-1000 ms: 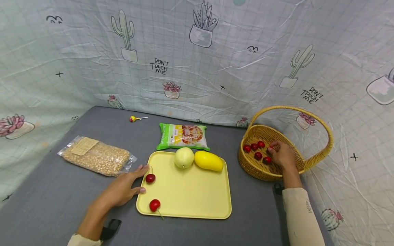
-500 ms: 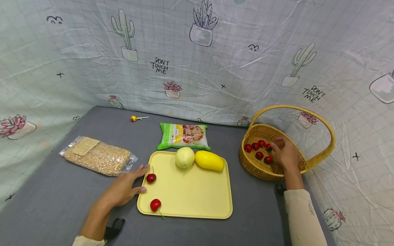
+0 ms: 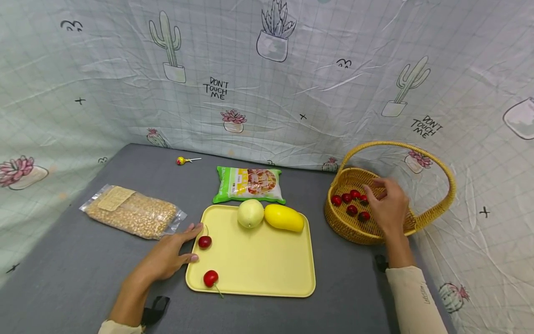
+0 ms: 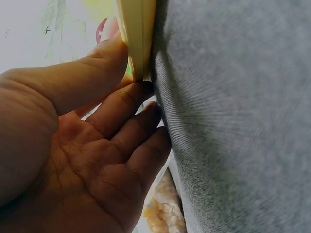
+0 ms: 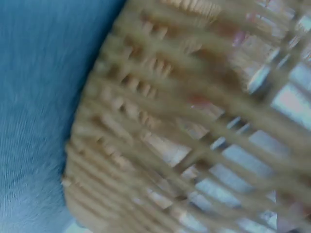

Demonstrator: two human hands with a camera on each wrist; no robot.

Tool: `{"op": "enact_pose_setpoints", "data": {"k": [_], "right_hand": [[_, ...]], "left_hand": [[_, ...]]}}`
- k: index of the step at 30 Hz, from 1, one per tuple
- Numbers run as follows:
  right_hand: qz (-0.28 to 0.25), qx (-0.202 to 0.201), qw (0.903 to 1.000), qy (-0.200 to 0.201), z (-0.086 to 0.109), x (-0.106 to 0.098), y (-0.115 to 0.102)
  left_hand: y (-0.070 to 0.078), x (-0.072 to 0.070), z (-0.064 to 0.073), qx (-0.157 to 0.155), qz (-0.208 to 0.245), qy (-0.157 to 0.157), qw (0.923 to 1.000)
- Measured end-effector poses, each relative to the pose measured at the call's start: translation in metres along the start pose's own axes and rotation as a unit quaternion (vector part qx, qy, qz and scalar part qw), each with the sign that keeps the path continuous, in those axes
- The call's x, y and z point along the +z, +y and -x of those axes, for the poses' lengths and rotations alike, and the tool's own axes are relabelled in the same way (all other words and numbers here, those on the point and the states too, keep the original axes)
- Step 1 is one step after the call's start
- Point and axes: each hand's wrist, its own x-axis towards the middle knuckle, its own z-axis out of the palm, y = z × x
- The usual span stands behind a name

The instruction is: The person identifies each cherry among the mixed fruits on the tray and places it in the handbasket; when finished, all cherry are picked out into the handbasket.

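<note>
In the head view, my left hand (image 3: pixel 163 260) rests at the left edge of the yellow tray (image 3: pixel 258 273), thumb and fingers spread along its rim. The left wrist view shows the thumb (image 4: pixel 92 68) against that rim. On the tray are a dark red cherry (image 3: pixel 205 242), a brighter cherry (image 3: pixel 210 278) with its stem over the front rim, a round pale green fruit (image 3: pixel 251 214) and a yellow mango (image 3: pixel 284 218). My right hand (image 3: pixel 389 206) hovers over the wicker basket (image 3: pixel 354 234), thumb and fingertips apart. Several cherries (image 3: pixel 352 210) lie in the basket.
A clear bag of corn kernels (image 3: pixel 133 213) lies left of the tray. Behind the tray is a green-and-white food packet (image 3: pixel 250 184), and a lollipop (image 3: pixel 181 160) lies farther back. The basket's tall handle (image 3: pixel 448 185) arches beside my right arm. A printed cloth hangs behind the table.
My right hand has let go of a cherry among the others in the basket and lifted slightly away from it. The left hand stays at the tray's edge.
</note>
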Motion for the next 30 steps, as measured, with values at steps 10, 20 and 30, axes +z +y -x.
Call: {"op": "enact_pose_setpoints", "data": {"k": [10, 20, 30], "right_hand": [[-0.078, -0.078, 0.9931, 0.041, 0.011, 0.0, -0.055], [-0.142, -0.162, 0.9764, 0.007, 0.029, 0.005, -0.108], [-0.181, -0.211, 0.9576, -0.075, 0.052, 0.012, -0.155]], "left_hand": [[0.002, -0.001, 0.0, -0.002, -0.002, -0.001, 1.0], [0.002, -0.002, -0.001, 0.0, -0.004, 0.003, 1.0], [0.003, -0.002, 0.0, 0.002, 0.0, 0.007, 1.0]]}}
